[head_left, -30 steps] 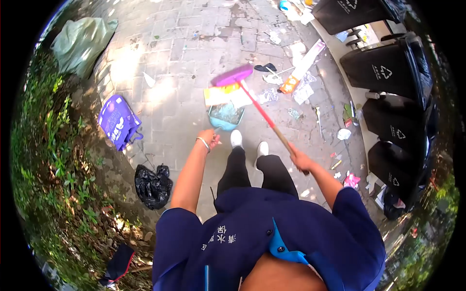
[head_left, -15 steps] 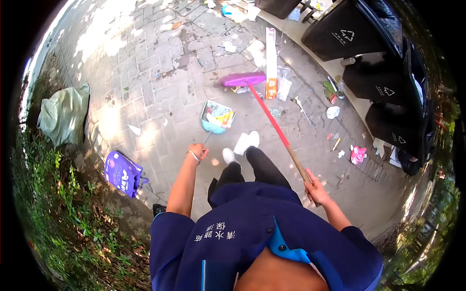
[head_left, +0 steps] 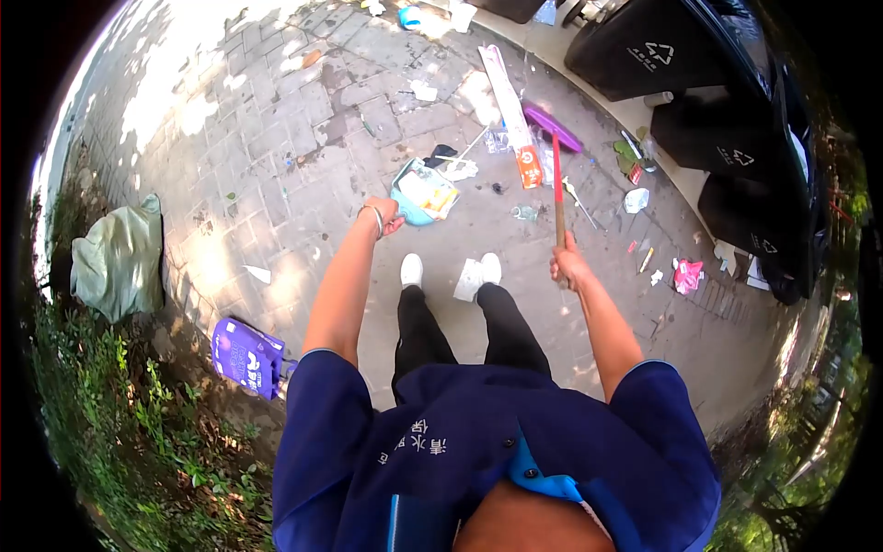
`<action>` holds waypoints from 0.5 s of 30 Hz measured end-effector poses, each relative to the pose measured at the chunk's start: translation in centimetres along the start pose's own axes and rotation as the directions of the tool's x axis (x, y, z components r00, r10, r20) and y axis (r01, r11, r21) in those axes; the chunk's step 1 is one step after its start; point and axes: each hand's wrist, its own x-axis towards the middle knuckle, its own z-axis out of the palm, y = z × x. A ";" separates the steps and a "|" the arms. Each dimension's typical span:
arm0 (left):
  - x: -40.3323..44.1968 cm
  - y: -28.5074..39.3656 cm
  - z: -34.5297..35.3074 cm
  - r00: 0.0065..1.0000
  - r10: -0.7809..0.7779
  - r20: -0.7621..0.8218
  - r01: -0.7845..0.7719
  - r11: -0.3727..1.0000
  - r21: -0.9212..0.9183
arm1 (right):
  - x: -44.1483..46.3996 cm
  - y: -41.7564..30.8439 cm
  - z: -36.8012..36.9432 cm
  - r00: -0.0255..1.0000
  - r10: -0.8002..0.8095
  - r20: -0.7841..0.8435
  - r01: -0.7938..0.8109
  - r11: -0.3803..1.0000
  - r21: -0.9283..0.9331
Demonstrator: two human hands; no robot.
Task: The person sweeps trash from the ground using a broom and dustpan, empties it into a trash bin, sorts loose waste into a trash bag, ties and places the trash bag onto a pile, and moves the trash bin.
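My left hand (head_left: 386,217) is closed on the handle of a light blue dustpan (head_left: 416,212), which holds white and orange-yellow litter. My right hand (head_left: 568,261) grips the wooden end of a broom (head_left: 557,179) with a red upper shaft. Its purple head (head_left: 553,127) rests on the paving beyond, right of a long white and orange box (head_left: 515,118). Near the dustpan's far edge lie a black scrap (head_left: 441,155) and crumpled white paper (head_left: 461,170). A white sheet (head_left: 469,279) touches my right shoe.
Black wheeled bins (head_left: 635,55) line the right side behind a kerb. Pink litter (head_left: 687,275) and a white crumpled piece (head_left: 636,201) lie on the paving. At the left are a green sack (head_left: 120,259), a purple bag (head_left: 246,355) and bushes (head_left: 138,414).
The broom head has swung right, from near the dustpan to beyond the long box. The dustpan has moved slightly, and litter now lies in it. My view has turned right.
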 end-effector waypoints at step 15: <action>1.5 -4.0 0.4 0.897 -0.022 0.441 0.268 0.821 -0.504 | -19.9 9.1 8.2 0.900 0.362 0.242 -0.301 0.919 -0.255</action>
